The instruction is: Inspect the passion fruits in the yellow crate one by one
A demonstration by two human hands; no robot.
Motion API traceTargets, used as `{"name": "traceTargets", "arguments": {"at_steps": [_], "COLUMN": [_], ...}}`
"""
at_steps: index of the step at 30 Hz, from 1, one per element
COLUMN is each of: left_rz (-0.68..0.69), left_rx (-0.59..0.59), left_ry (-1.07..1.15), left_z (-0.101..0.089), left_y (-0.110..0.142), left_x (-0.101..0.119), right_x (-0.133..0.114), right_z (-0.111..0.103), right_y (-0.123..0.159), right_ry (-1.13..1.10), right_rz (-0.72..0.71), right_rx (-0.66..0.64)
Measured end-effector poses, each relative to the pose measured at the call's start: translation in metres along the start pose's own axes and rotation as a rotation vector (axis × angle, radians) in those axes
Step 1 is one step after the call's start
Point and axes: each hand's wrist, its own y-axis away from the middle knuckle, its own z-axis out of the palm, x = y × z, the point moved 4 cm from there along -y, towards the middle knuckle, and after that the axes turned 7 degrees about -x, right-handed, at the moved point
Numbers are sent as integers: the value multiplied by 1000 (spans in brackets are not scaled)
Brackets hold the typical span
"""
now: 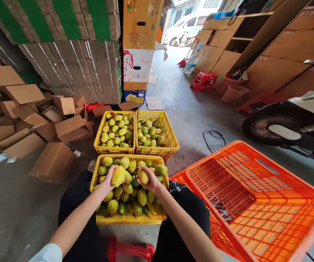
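My left hand (109,180) is closed around a yellow papaya (118,177). A smaller yellowish papaya (143,176) is in my right hand (152,180), whose fingers curl round its far side. Both hands are held over a yellow plastic crate (129,220) between my knees. That crate is filled with green and yellow papayas (142,197), some of them hidden under my hands and forearms.
Two more yellow crates (115,149) (170,131) of papayas stand just beyond. At my right is an orange crate (255,154) with small dark items inside. Cardboard boxes (71,128) lie piled at left. A motorbike wheel (266,125) and a black cable (214,136) are at right.
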Motion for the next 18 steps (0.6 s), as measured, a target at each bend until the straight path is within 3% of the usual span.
{"name": "traceTargets", "arguments": {"at_steps": [3,6,10,14,18], "left_rz": [-100,-184,-200,-68,32], "left_rx": [19,-23,-78,-89,-20], "left_ry": [89,71,50,-20,-8], "left_z": [-4,1,8,6,-2], "left_y": [-7,-12,-15,-18,-21], "left_x": [-15,-22,-21,-15,-11], "right_x": [7,3,-1,-3,-2], "right_z": [3,17,31,27,12], "right_y": [-5,-10,-16,-18,-19], "right_ry": [68,87,-12,-83,-159], "right_rz": [0,13,105,117,117], "right_rx": [19,-77,-202,-189,-19]}}
